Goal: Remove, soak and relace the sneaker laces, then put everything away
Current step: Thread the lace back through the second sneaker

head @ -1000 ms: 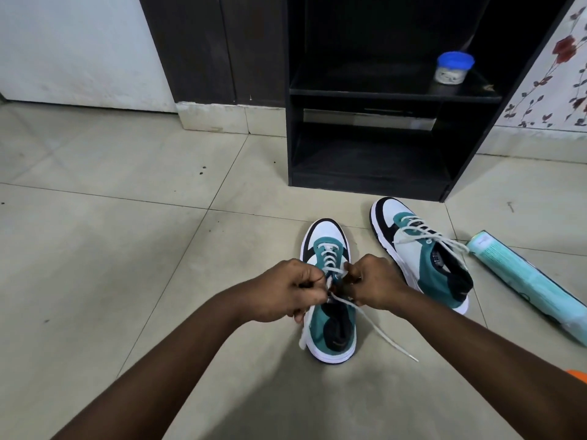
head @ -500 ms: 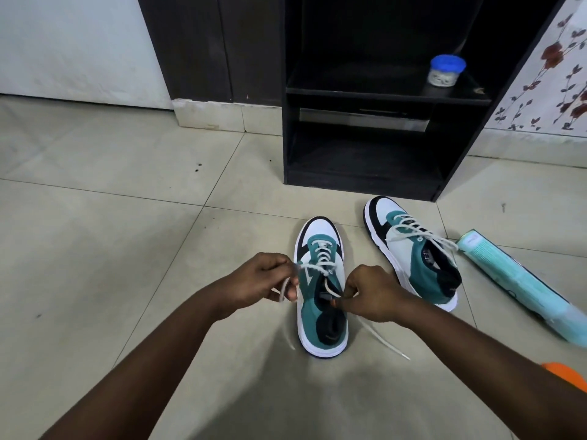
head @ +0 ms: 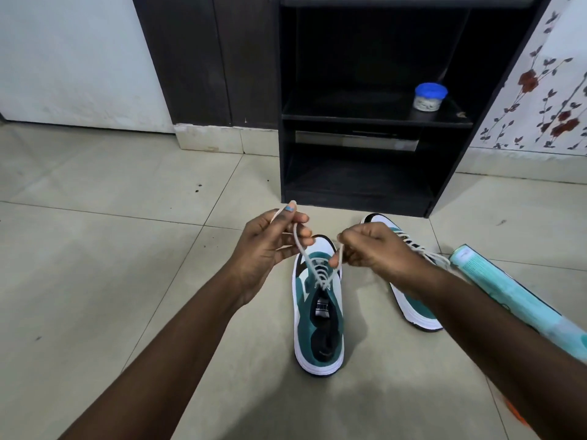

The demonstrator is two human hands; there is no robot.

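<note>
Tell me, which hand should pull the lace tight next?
Probably the left hand. It pinches the lace end raised high, with a long free run to the near sneaker. The right hand grips its strand low, near the eyelets.

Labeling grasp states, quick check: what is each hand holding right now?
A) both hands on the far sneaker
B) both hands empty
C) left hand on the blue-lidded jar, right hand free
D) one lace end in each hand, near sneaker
D: the left hand and the right hand each pinch an end of the white lace, pulled up from the near sneaker.
</note>
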